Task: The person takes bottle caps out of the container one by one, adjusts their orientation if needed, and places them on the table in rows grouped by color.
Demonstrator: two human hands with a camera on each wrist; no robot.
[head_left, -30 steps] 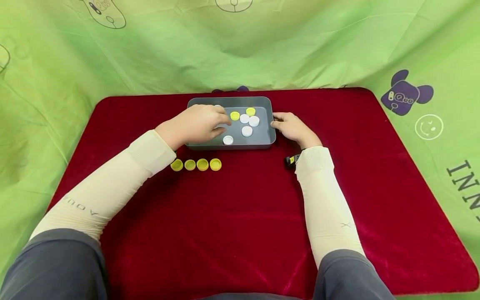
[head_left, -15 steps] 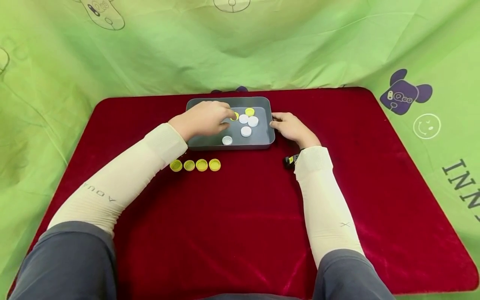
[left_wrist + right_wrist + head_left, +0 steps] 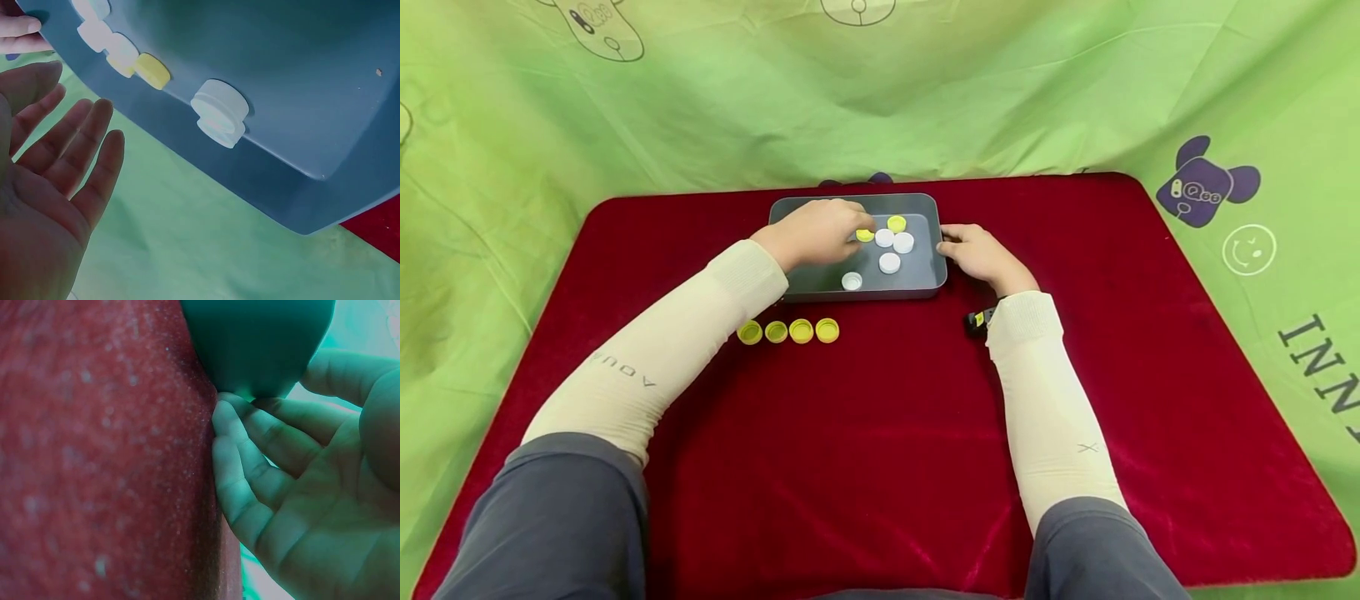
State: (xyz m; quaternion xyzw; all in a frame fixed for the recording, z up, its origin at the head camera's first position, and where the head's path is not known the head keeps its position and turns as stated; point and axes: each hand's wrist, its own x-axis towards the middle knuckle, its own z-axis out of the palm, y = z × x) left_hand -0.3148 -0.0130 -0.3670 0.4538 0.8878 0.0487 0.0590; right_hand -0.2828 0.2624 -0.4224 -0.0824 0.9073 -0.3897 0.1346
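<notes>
My left hand [image 3: 822, 232] is over the grey tray [image 3: 925, 268], its fingertips at a yellow bottle cap [image 3: 865, 236] that they partly cover. In the left wrist view, the fingers [image 3: 94, 181] are spread and loosely bent, with nothing visible between them. A second yellow cap [image 3: 897, 223] lies close by, beside white caps [image 3: 903, 242]. One white cap [image 3: 852, 282] sits at the tray's near side. Two white caps [image 3: 219, 112] touch each other in the left wrist view. My right hand [image 3: 977, 252] grips the tray's right wall between thumb and fingers.
Several yellow caps [image 3: 801, 331] stand in a row on the red cloth [image 3: 887, 483], in front of the tray. A small black device [image 3: 977, 322] is at the right wrist. Green fabric [image 3: 925, 92] hangs behind the table.
My left hand has moved right and slightly farther back across the tray, to the yellow cap. The right hand keeps its place on the tray's wall.
</notes>
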